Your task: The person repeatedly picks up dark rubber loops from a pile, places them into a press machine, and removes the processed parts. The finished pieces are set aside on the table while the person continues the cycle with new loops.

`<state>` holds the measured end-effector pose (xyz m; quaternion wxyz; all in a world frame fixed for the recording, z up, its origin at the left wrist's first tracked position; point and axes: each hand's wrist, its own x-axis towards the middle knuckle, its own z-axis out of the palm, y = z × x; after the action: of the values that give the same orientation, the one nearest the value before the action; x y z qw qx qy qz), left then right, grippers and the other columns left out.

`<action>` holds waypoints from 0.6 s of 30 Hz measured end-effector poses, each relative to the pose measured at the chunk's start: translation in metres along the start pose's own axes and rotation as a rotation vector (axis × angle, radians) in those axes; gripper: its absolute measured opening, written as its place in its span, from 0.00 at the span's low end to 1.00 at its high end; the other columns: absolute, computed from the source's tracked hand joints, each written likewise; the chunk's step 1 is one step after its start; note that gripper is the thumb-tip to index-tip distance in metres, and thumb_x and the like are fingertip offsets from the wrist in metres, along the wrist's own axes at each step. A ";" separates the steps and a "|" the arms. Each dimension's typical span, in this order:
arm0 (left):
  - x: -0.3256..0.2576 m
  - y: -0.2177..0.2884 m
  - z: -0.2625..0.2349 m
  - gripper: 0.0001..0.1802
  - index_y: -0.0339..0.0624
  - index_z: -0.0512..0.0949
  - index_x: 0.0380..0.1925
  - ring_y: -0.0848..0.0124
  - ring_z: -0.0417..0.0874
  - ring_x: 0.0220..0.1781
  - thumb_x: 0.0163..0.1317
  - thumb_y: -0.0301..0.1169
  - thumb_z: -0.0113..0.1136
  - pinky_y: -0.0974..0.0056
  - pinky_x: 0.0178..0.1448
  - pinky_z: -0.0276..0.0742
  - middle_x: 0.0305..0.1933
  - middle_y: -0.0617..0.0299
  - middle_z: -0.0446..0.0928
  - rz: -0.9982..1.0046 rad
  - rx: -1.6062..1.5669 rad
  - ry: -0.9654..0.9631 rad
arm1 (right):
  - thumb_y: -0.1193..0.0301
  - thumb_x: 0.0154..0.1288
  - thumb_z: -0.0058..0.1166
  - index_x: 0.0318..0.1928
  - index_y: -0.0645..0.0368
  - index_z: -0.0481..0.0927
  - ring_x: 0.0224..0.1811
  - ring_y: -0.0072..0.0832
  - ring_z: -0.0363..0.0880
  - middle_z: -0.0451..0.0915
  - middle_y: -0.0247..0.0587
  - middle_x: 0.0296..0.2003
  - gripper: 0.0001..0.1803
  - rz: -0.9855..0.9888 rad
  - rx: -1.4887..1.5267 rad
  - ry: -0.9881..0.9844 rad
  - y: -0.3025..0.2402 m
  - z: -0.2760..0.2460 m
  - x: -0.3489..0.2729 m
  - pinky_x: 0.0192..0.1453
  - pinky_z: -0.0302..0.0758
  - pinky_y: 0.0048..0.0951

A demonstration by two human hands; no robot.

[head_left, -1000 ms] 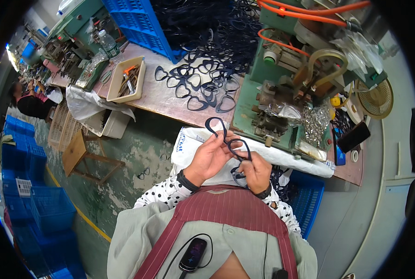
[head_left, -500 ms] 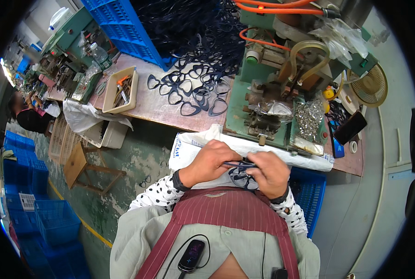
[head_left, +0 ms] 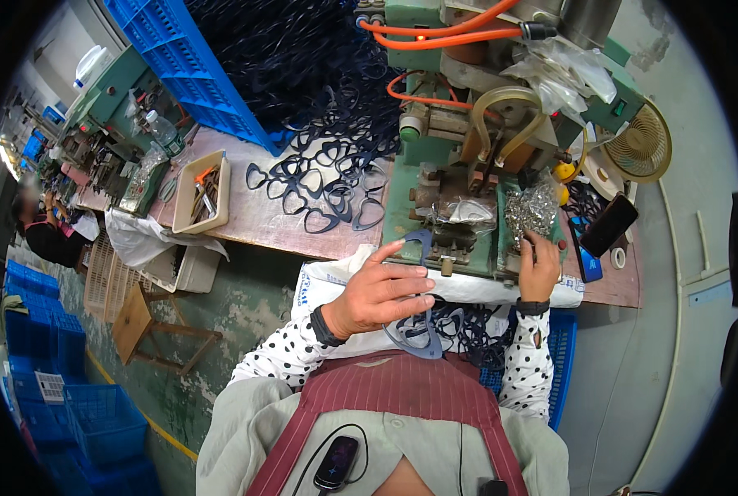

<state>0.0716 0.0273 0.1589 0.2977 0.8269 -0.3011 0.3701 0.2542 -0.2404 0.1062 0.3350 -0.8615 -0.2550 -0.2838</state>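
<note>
My left hand (head_left: 377, 293) is closed around a dark blue plastic glasses frame (head_left: 423, 348), in front of the machine. One loop hangs below the hand and part of the other (head_left: 419, 238) sticks up past the fingertips. On the right, my right hand (head_left: 539, 269) touches the near side of a heap of small shiny metal parts (head_left: 532, 208). Its fingers are bent at the heap; anything between the fingertips is too small to make out. Beside the heap stands the green bench machine (head_left: 460, 207), with clear plastic film over its fixture.
More dark frames lie on the table (head_left: 253, 219) beside a tilted blue crate (head_left: 191, 62). More fill a blue basket (head_left: 561, 360) near my lap. A tool tray (head_left: 223, 198) stands left; a phone (head_left: 609, 226) and fan (head_left: 640, 140) are right. Another person (head_left: 51, 236) sits far left.
My hands have parted. The right one has left the glasses frame and moved right to the metal parts; the left keeps the frame and has turned it. The view has shifted slightly.
</note>
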 end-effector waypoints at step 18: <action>-0.126 -0.047 -0.073 0.11 0.35 0.80 0.45 0.74 0.80 0.43 0.68 0.30 0.56 0.68 0.53 0.75 0.41 0.63 0.82 -1.029 -0.001 1.196 | 0.72 0.66 0.57 0.41 0.67 0.79 0.43 0.46 0.74 0.75 0.52 0.37 0.09 0.058 -0.099 -0.333 0.097 0.058 0.033 0.48 0.71 0.45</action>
<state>0.0047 0.1446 0.0872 0.5432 0.5228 0.3304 0.5678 0.3570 -0.2526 0.0507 0.2534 -0.9191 -0.2676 -0.1394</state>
